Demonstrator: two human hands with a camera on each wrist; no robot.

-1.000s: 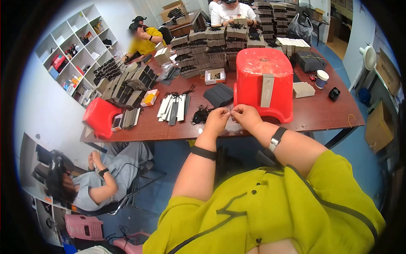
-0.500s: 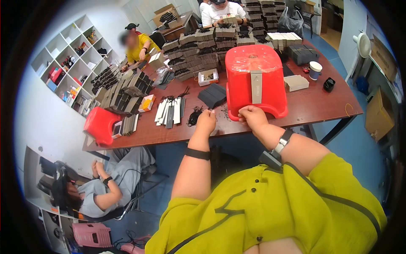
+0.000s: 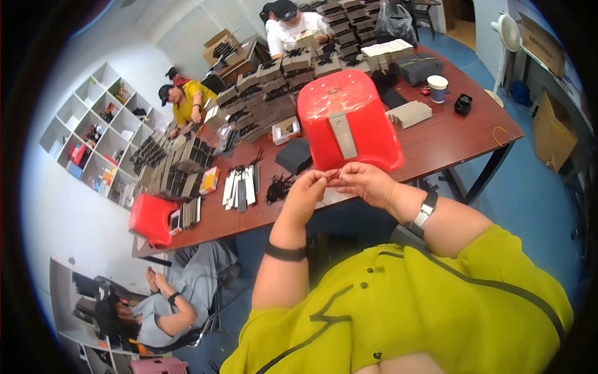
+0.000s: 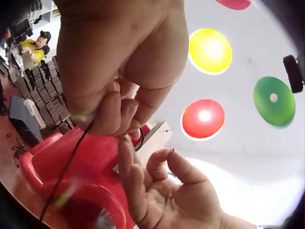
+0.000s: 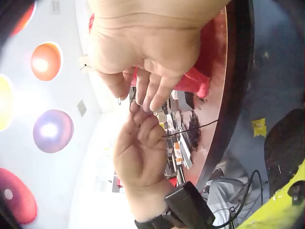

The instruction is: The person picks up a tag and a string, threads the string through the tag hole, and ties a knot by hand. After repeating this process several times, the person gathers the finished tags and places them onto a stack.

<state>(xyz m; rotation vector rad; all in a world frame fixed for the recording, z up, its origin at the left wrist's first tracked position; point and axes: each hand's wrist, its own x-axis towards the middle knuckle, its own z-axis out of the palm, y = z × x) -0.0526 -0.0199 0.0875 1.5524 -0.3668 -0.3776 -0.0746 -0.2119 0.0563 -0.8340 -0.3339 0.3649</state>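
Half a second ago the two hands are apart and low at the near edge of the surface, the left by the pile of black cords (image 3: 278,186) and the right at the foot of the red stool (image 3: 346,118). Now both are lifted clear of the surface and drawn together above that near edge, fingertips meeting in front of the stool.

The left hand (image 3: 308,187) pinches a thin black cord (image 4: 66,169) between thumb and forefinger. From the pinch the cord hangs free, down and away, touching nothing. At the fingertips it appears to make a small loop.

The right hand (image 3: 367,182) has its fingers loosely bent, with the tips against the left hand's tips at that loop. Whether it grips the cord or only touches it cannot be told.

So one cord is off the surface and held in the air between the hands, and the work seems to have passed from the pile to the fingertips.

The pile lies untouched near the near edge, left of the hands. A grey card (image 3: 343,134) leans on the front of the stool.
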